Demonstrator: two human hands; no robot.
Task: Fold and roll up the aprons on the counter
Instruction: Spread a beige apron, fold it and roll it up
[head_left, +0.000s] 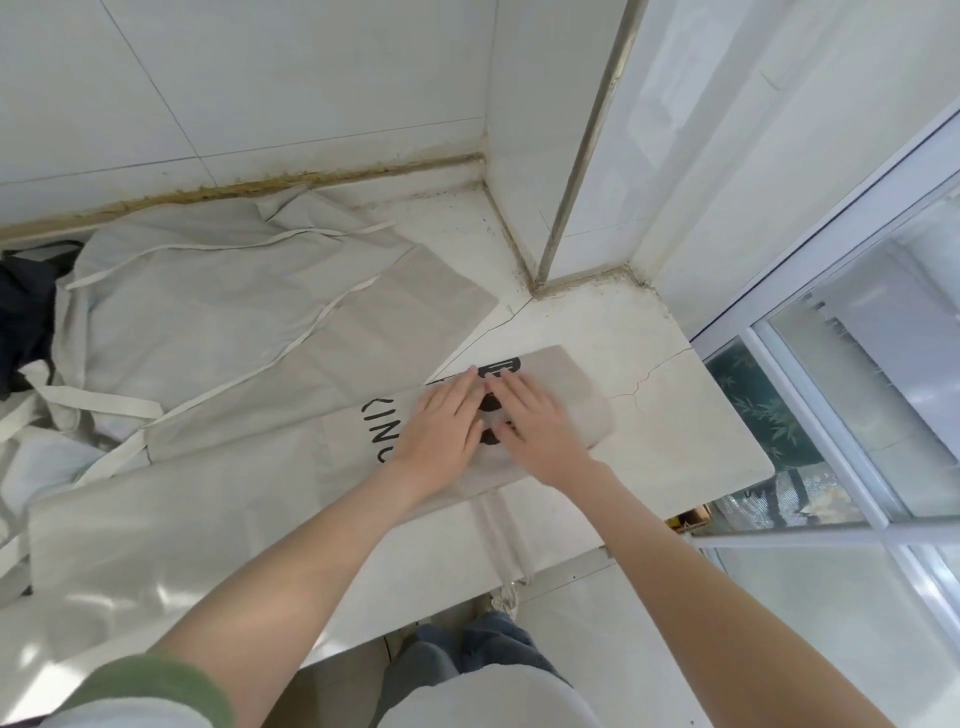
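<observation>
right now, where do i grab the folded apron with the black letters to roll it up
Probably the apron's short right end, coming from the right: it lies as a long flat strip, and the left hand and right hand press there.

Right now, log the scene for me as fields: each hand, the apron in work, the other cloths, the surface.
left hand: flat, pressing folded beige cloth apron with black lettering
right hand: flat beside it, pressing same apron near its right end
apron state: long folded strip, not visibly rolled
second apron: pale grey apron with cream straps, crumpled behind
dark navy cloth: counter's left edge
surface: cracked white stone counter
</observation>
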